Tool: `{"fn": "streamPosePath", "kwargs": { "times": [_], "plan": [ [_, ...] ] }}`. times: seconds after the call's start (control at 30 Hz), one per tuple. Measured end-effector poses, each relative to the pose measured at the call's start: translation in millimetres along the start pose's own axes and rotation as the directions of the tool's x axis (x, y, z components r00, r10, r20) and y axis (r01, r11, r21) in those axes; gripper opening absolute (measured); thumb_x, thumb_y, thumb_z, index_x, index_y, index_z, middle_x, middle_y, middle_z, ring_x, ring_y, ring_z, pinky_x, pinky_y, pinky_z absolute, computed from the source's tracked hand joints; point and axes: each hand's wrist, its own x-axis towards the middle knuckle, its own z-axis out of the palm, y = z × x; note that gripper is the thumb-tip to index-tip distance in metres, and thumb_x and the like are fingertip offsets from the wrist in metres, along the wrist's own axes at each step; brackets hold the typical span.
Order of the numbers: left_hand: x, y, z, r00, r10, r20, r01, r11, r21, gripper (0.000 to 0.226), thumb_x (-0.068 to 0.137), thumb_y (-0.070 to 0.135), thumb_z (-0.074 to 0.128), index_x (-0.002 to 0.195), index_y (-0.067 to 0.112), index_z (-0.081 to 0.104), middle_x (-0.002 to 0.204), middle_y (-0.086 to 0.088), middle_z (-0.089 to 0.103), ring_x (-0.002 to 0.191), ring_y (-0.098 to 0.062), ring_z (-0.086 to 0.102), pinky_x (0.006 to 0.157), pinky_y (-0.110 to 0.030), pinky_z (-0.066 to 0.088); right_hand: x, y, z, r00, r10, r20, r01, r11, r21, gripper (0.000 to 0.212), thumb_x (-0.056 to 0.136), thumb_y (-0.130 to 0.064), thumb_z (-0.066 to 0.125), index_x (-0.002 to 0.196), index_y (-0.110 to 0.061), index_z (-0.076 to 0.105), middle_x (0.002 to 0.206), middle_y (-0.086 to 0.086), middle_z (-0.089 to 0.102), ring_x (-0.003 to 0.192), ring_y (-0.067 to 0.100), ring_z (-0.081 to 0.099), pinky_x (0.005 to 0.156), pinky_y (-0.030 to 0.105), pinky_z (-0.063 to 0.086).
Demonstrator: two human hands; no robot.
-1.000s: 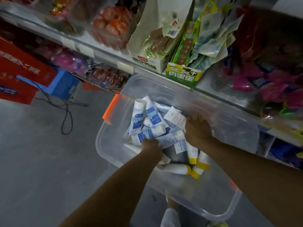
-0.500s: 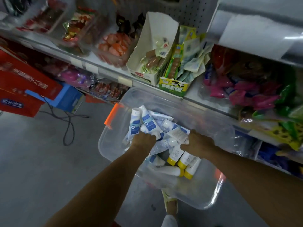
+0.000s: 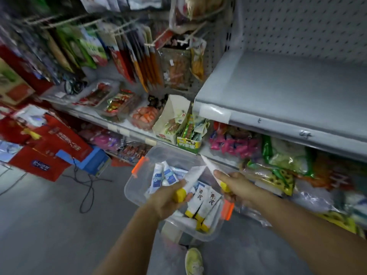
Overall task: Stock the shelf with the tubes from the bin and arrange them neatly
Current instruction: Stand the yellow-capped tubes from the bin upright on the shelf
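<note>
Above the clear plastic bin (image 3: 139, 197) | left hand (image 3: 168, 199) clenched one white yellow-capped tube (image 3: 191, 180), right hand (image 3: 236, 187) another (image 3: 211, 167) | bare grey shelf (image 3: 288, 90) unstocked | risk: loose grip near caps, tubes could slip back among the remaining tubes (image 3: 204, 203).

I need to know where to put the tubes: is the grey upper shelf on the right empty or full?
Empty. The grey shelf shows only bare surface; no tubes stand on it.
</note>
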Motion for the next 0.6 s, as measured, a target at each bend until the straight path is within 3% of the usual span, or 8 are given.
{"fn": "streamPosePath", "kwargs": {
  "times": [0.07,0.17,0.27,0.33,0.43,0.5,0.6],
  "plan": [
    [-28.2,-11.5,26.9,0.994,-0.010,0.107,0.011,1.000,-0.009,0.010,0.091,0.004,0.060,0.099,-0.001,0.060,0.088,-0.019,0.062,0.076,-0.028,0.061,0.050,-0.029,0.057,-30.1,-7.6,-13.7,0.998,-0.071,-0.003,0.071,0.996,0.053,0.040,0.091,-0.046,0.057,0.087,-0.007,0.050,0.044,0.003,0.050,0.032,0.013,0.042,0.038,0.016,0.028],
    [-70.1,-21.6,70.2,0.983,0.059,0.175,-0.071,0.996,0.060,0.018,0.091,0.004,0.058,0.109,0.001,0.056,0.078,-0.015,0.061,0.069,-0.022,0.060,0.050,-0.027,0.055,-76.6,-16.8,-38.7,0.981,-0.190,-0.023,0.192,0.979,0.075,0.038,0.088,-0.037,0.066,0.111,-0.010,0.052,0.065,0.010,0.061,0.042,0.017,0.050,0.038,0.020,0.033],
    [-107.2,-29.2,111.1,0.935,0.254,0.247,-0.304,0.934,0.189,0.036,0.089,0.002,0.062,0.123,0.007,0.051,0.087,-0.011,0.063,0.067,-0.019,0.065,0.056,-0.033,0.057,-125.3,-22.9,-69.2,0.945,-0.318,-0.069,0.322,0.945,0.058,0.051,0.076,-0.014,0.079,0.115,-0.019,0.048,0.099,0.008,0.065,0.062,0.019,0.062,0.037,0.021,0.038],
    [-131.7,-35.4,138.9,0.881,0.379,0.285,-0.448,0.862,0.239,0.044,0.088,0.003,0.065,0.126,0.018,0.050,0.099,-0.009,0.066,0.068,-0.018,0.067,0.055,-0.032,0.056,-160.6,-28.3,-88.6,0.913,-0.397,-0.088,0.400,0.917,0.011,0.052,0.074,-0.006,0.078,0.113,-0.019,0.047,0.099,0.006,0.064,0.058,0.013,0.060,0.037,0.020,0.037],
    [-165.7,-53.1,177.4,0.802,0.515,0.304,-0.587,0.773,0.239,0.042,0.089,0.007,0.066,0.124,0.022,0.050,0.105,-0.008,0.070,0.068,-0.014,0.068,0.049,-0.026,0.050,-210.0,-34.3,-118.6,0.862,-0.492,-0.119,0.494,0.869,-0.015,0.053,0.067,-0.021,0.083,0.112,-0.023,0.053,0.101,0.004,0.068,0.069,0.020,0.067,0.049,0.030,0.052],
    [-183.3,-67.8,200.5,0.750,0.550,0.367,-0.644,0.732,0.220,0.044,0.088,0.008,0.066,0.126,0.024,0.049,0.109,-0.009,0.069,0.073,-0.015,0.067,0.049,-0.026,0.048,-240.7,-34.4,-139.0,0.832,-0.535,-0.145,0.540,0.842,-0.009,0.054,0.066,-0.034,0.084,0.113,-0.027,0.058,0.106,-0.001,0.070,0.086,0.023,0.071,0.073,0.043,0.060],
    [-205.8,-81.7,235.7,0.683,0.585,0.437,-0.712,0.665,0.223,0.046,0.087,0.010,0.066,0.127,0.024,0.049,0.113,-0.009,0.068,0.082,-0.019,0.066,0.053,-0.028,0.050,-280.8,-32.6,-166.6,0.789,-0.584,-0.192,0.588,0.808,-0.040,0.041,0.075,-0.035,0.078,0.111,-0.027,0.060,0.102,-0.002,0.071,0.087,0.022,0.070,0.074,0.042,0.057]
  ]
}}
